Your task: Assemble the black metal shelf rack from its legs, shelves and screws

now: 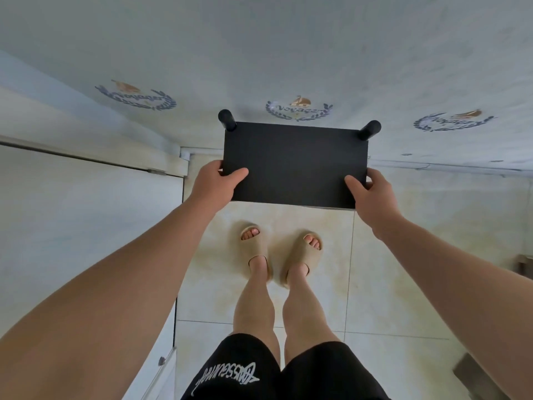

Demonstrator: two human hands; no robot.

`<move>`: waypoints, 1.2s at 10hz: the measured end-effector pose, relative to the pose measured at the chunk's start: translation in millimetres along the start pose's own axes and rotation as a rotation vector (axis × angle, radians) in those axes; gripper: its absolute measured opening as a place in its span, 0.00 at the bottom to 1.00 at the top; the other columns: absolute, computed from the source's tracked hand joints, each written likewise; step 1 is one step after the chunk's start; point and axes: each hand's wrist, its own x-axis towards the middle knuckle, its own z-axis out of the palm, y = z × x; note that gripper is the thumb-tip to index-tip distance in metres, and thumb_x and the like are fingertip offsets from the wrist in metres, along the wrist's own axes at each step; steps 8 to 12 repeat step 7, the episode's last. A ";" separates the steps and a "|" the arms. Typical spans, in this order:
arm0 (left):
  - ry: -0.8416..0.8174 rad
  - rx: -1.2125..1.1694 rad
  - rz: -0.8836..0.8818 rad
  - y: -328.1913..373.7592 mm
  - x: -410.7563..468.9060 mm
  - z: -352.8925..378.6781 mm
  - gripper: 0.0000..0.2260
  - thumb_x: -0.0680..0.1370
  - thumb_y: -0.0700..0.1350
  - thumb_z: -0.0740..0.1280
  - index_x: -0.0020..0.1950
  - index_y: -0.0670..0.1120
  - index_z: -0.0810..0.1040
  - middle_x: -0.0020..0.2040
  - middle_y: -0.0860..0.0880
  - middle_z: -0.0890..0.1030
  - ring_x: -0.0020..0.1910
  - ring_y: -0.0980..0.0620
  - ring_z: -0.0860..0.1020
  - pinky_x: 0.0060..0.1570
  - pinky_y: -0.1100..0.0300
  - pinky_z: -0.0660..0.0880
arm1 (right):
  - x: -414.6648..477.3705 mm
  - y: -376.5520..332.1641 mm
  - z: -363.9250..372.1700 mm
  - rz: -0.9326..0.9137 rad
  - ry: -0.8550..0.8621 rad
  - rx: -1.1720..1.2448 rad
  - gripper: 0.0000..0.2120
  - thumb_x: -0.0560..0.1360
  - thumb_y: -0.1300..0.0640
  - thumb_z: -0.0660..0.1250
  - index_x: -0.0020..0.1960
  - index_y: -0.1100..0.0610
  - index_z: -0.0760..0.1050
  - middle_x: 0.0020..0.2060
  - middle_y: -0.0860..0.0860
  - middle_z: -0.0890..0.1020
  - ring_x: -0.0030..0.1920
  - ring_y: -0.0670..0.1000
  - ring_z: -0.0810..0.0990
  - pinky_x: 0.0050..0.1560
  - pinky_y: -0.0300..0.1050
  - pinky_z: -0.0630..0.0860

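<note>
Only two legs point(227, 119) visible past shelf point(295, 163).

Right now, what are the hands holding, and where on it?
The black shelf rack: the left hand grips its left short edge and the right hand its right short edge, both near the close corners, thumbs on the flat face.

A black shelf point(295, 163) is gripped at its 2 near corners, the left hand point(222, 180) on one and the right hand point(369, 194) on the other, thumbs on top. 2 round black legs point(227, 119) jut past its far corners. Beyond the shelf lies a pale cloth point(375, 67) printed with "Voyager" emblems. Nearer than the shelf, beige slides point(255, 249) stand on the tiled floor point(389, 269).
</note>
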 end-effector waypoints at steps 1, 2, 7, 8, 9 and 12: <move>0.025 -0.024 0.008 3.0 3.6 1.5 0.18 0.77 0.53 0.71 0.63 0.46 0.78 0.55 0.49 0.82 0.53 0.48 0.81 0.55 0.48 0.80 | 5.2 -3.1 -0.9 -0.017 -0.001 -0.002 0.08 0.80 0.46 0.65 0.58 0.43 0.71 0.44 0.41 0.80 0.41 0.41 0.78 0.36 0.38 0.70; 0.035 -0.033 0.014 3.2 6.8 4.2 0.17 0.76 0.53 0.71 0.61 0.47 0.77 0.54 0.51 0.81 0.53 0.49 0.80 0.51 0.53 0.80 | 11.6 -9.4 -2.2 -0.029 -0.006 -0.003 0.09 0.80 0.45 0.65 0.59 0.43 0.71 0.43 0.39 0.79 0.42 0.40 0.78 0.36 0.37 0.70; 0.049 0.250 -0.012 24.8 -21.1 -0.4 0.34 0.77 0.59 0.67 0.79 0.50 0.59 0.74 0.47 0.69 0.72 0.42 0.68 0.65 0.46 0.69 | -25.6 -19.0 -11.3 -0.121 -0.055 -0.284 0.29 0.82 0.46 0.61 0.81 0.50 0.57 0.74 0.49 0.68 0.70 0.54 0.71 0.61 0.46 0.70; 0.049 0.250 -0.012 24.8 -21.1 -0.4 0.34 0.77 0.59 0.67 0.79 0.50 0.59 0.74 0.47 0.69 0.72 0.42 0.68 0.65 0.46 0.69 | -25.6 -19.0 -11.3 -0.121 -0.055 -0.284 0.29 0.82 0.46 0.61 0.81 0.50 0.57 0.74 0.49 0.68 0.70 0.54 0.71 0.61 0.46 0.70; 0.049 0.250 -0.012 24.8 -21.1 -0.4 0.34 0.77 0.59 0.67 0.79 0.50 0.59 0.74 0.47 0.69 0.72 0.42 0.68 0.65 0.46 0.69 | -25.6 -19.0 -11.3 -0.121 -0.055 -0.284 0.29 0.82 0.46 0.61 0.81 0.50 0.57 0.74 0.49 0.68 0.70 0.54 0.71 0.61 0.46 0.70; 0.049 0.250 -0.012 24.8 -21.1 -0.4 0.34 0.77 0.59 0.67 0.79 0.50 0.59 0.74 0.47 0.69 0.72 0.42 0.68 0.65 0.46 0.69 | -25.6 -19.0 -11.3 -0.121 -0.055 -0.284 0.29 0.82 0.46 0.61 0.81 0.50 0.57 0.74 0.49 0.68 0.70 0.54 0.71 0.61 0.46 0.70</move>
